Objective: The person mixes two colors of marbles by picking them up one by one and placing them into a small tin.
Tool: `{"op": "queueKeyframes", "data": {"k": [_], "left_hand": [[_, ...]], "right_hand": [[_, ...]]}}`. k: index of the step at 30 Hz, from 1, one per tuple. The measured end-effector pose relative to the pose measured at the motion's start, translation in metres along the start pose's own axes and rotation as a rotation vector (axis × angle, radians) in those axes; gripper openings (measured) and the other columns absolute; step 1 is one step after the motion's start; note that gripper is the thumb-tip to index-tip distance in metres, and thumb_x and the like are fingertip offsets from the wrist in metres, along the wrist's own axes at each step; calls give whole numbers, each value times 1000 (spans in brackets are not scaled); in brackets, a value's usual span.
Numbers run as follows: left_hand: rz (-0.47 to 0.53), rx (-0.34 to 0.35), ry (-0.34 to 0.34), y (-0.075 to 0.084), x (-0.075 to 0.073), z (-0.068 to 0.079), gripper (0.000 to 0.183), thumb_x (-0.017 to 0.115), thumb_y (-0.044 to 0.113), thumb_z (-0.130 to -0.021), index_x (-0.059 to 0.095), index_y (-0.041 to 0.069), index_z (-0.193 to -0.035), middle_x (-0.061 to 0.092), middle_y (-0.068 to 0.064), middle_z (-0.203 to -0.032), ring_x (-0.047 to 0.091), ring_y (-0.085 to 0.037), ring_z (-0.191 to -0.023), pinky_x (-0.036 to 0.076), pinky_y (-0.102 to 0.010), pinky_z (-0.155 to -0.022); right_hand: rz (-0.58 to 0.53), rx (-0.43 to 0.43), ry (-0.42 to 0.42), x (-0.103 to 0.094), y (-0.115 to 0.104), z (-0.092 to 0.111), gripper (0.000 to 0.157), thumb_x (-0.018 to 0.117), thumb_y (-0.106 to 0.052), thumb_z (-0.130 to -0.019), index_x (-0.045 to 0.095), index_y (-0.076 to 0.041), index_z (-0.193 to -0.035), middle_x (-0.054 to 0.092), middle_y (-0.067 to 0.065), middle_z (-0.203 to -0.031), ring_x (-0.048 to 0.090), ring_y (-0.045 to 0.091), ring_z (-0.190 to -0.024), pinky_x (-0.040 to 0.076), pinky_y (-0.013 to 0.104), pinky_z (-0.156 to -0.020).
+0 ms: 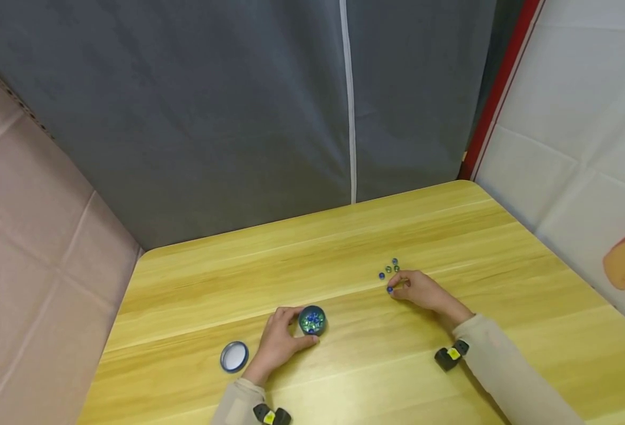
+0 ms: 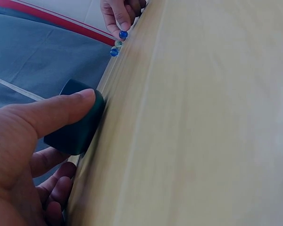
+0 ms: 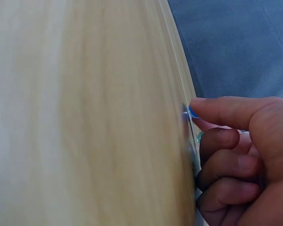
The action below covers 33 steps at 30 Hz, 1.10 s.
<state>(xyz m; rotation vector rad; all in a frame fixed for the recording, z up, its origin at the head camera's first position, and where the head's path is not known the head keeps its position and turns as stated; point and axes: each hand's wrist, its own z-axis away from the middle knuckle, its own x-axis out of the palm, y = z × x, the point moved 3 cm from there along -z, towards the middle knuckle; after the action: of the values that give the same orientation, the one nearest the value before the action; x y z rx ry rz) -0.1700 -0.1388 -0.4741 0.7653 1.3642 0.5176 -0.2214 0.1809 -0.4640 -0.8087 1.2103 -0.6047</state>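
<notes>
In the head view my left hand point(image 1: 278, 342) grips a small dark round tin point(image 1: 320, 332) from its left side, thumb in front and fingers behind. Blue and green glass marbles point(image 1: 311, 321) lie inside it. The left wrist view shows the thumb pressed along the wall of the tin point(image 2: 78, 129). My right hand point(image 1: 421, 290) pinches a blue marble point(image 1: 390, 290) between thumb and index finger at the tabletop; its other fingers are curled, as the right wrist view shows. Just beyond that hand, several loose marbles point(image 1: 389, 269) sit on the table.
A round lid point(image 1: 234, 356) with a blue rim and pale inside lies left of my left hand. The wooden table point(image 1: 195, 283) runs back to a grey curtain point(image 1: 238, 118). Pale cloth walls stand at both sides.
</notes>
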Motion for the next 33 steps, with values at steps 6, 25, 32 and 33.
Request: {"op": "queueKeyframes", "data": {"k": [6,25,32,33], "left_hand": [[-1,-5,-3,0,1,0,69,80,42,-64,55,16,-122,52,-2,-114,46,-23,-107,42,-43,-86],[9,-8,2,-1,2,0,68,80,42,-63,56,16,-122,52,-2,-114,47,-22,-106,42,-43,-86],[9,-4,-3,1,2,-1,68,80,42,-64,56,16,-122,52,-2,-115,47,-23,-108,42,-44,-87],[6,-2,-2,1,2,-2,68,80,42,-64,56,16,-122,52,-2,-114,47,-23,-107,42,-44,-87]], "right_hand": [[-87,-11,-48,4,-3,1,21,62,-10,-84,61,0,-102,50,0,-63,38,9,-53,36,22,-49],[21,-91,-87,17,-36,-4,17,62,-17,-86,62,-9,-101,34,-5,-56,29,8,-49,28,19,-45],[29,-119,-98,27,-50,-9,16,63,-14,-85,63,-8,-99,34,-5,-53,29,9,-47,27,19,-44],[30,-118,-100,30,-53,-9,15,64,-14,-85,63,-9,-99,35,-5,-53,30,8,-47,26,19,-44]]}}
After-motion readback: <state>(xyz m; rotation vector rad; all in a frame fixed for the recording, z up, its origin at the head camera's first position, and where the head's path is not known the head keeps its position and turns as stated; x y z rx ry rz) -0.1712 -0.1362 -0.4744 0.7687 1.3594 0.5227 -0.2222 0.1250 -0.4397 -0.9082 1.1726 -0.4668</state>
